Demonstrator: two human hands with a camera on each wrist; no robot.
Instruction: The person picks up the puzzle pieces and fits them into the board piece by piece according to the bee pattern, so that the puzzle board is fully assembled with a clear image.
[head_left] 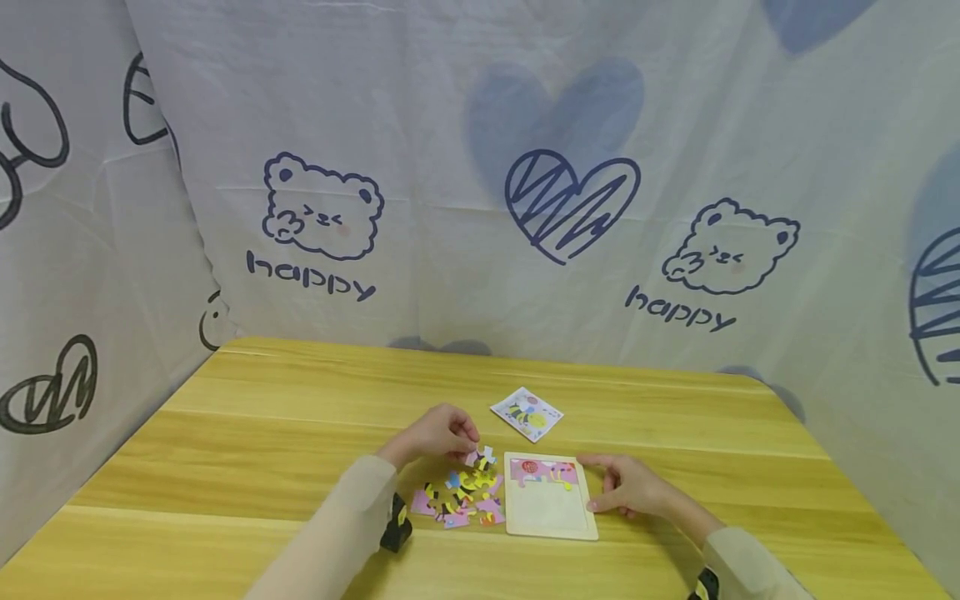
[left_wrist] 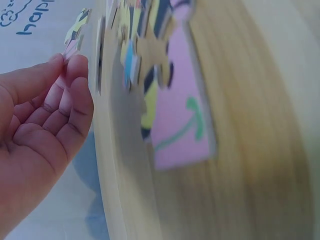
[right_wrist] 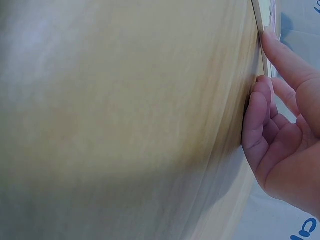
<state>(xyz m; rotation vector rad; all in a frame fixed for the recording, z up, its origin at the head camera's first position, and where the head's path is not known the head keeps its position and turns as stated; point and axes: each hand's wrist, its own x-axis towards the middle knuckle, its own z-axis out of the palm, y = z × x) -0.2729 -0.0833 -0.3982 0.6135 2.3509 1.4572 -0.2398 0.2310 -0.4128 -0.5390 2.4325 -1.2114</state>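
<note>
My left hand (head_left: 446,432) pinches a jigsaw puzzle piece (left_wrist: 76,31) between thumb and index finger, above the loose pieces. The piece is pink, yellow and black. Below it lies a pile of loose puzzle pieces (head_left: 490,507), some overlapping; a pink one with a green line (left_wrist: 182,125) shows large in the left wrist view. The pale wooden puzzle tray (head_left: 551,510) is right of the pile, with joined pink pieces along its top. My right hand (head_left: 633,486) touches the tray's right side, index finger at the top corner and thumb lower on the edge, other fingers bent.
A square picture card (head_left: 527,414) with a bee lies behind the tray on the wooden table (head_left: 300,408). A white cloth (head_left: 450,292) with bears and hearts hangs behind the table's far edge.
</note>
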